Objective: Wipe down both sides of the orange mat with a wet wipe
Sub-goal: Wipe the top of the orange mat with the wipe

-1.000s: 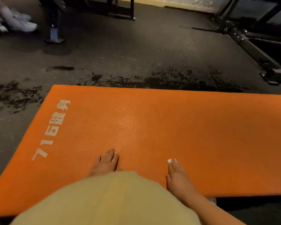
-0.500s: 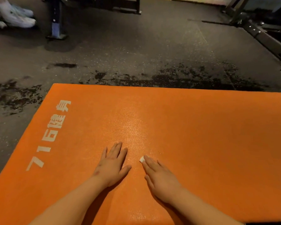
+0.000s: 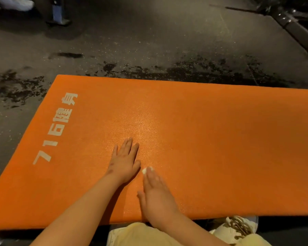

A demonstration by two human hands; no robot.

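Head view, looking down. One orange mat (image 3: 220, 148) flat on the dark floor (image 3: 149, 41), spanning the middle of the frame from left edge to right, white lettering (image 3: 60, 128) face up at its left end.

Two hands on it, lower centre. Left hand (image 3: 124, 162) spread flat, palm down, fingers straight, holding nothing. Right hand (image 3: 156, 196) just below and right of it, fingers straight and together, pressing one small white wet wipe (image 3: 146, 169) onto the mat under the fingertips, not curled round it.

Judging by the faint sheen near the hands, probably partway through the top face; extent covered impossible to tell. Underside not yet turned up, so likely a whole side left.

Elsewhere: several dark wet-looking patches (image 3: 203, 68) on the floor above the mat, one laced shoe (image 3: 238, 226) at lower right, one metal bar (image 3: 292, 27) at upper right.
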